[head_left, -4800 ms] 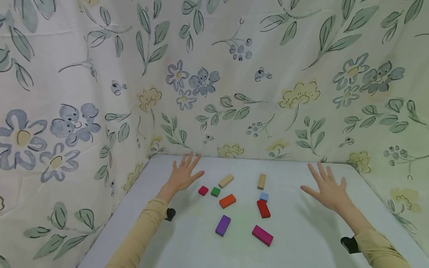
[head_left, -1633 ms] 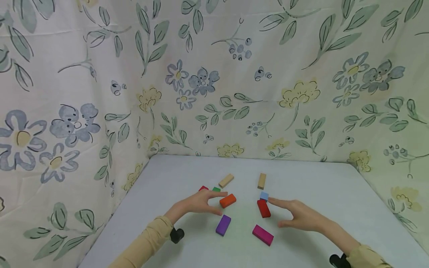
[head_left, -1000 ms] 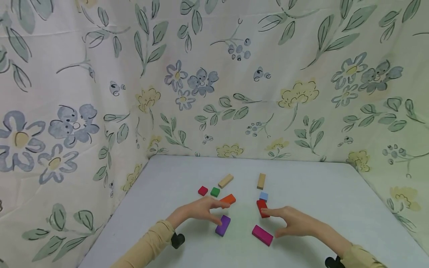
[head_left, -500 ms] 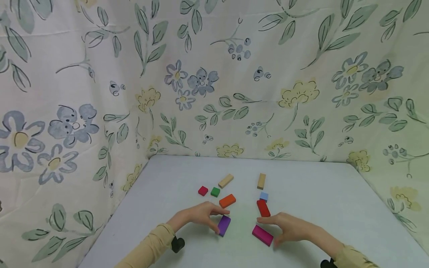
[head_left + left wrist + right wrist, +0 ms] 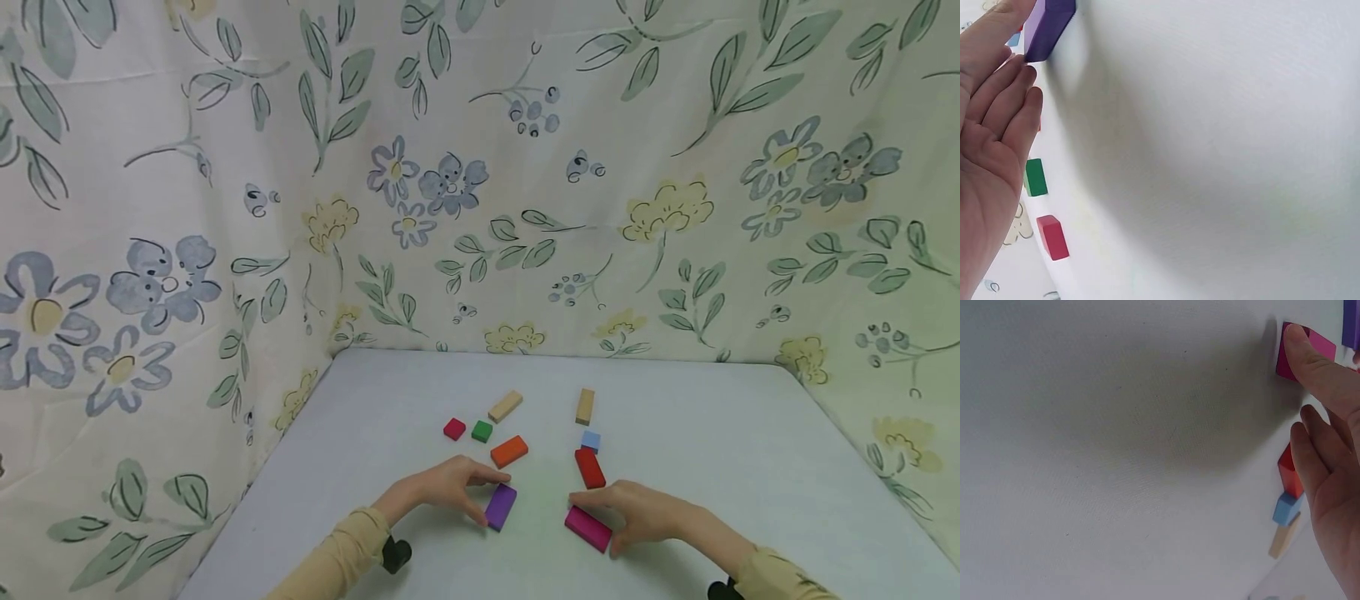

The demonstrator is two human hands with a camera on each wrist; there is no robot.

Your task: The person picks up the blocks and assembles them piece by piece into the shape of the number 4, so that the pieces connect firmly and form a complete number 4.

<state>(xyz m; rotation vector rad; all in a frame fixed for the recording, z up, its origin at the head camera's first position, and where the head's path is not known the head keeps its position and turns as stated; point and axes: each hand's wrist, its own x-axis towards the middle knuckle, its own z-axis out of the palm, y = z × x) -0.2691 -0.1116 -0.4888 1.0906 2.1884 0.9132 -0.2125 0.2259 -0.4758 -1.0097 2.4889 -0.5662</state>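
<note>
On the white table a purple block (image 5: pixel 501 507) lies between the thumb and index finger of my left hand (image 5: pixel 442 485), thumb at its near end and fingertip at its far end. A magenta block (image 5: pixel 588 529) is spanned the same way by my right hand (image 5: pixel 645 510). In the right wrist view the thumb presses on the end of the magenta block (image 5: pixel 1310 353), while the index finger is mostly hidden. The left wrist view cuts off the top of the purple block (image 5: pixel 1050 28), beside the thumb and fingers.
Farther back on the table (image 5: pixel 712 433) lie an orange block (image 5: pixel 509 452), a red block (image 5: pixel 590 469) touching a light blue cube (image 5: pixel 591 442), a green cube (image 5: pixel 482 431), a crimson cube (image 5: pixel 454 429) and two plain wooden blocks (image 5: pixel 506 407). A floral cloth (image 5: pixel 525 267) hangs behind.
From raised and spread wide apart, both hands have come down and inward over the blocks, then nearer to me. The fingers have drawn in around the purple and magenta blocks.
</note>
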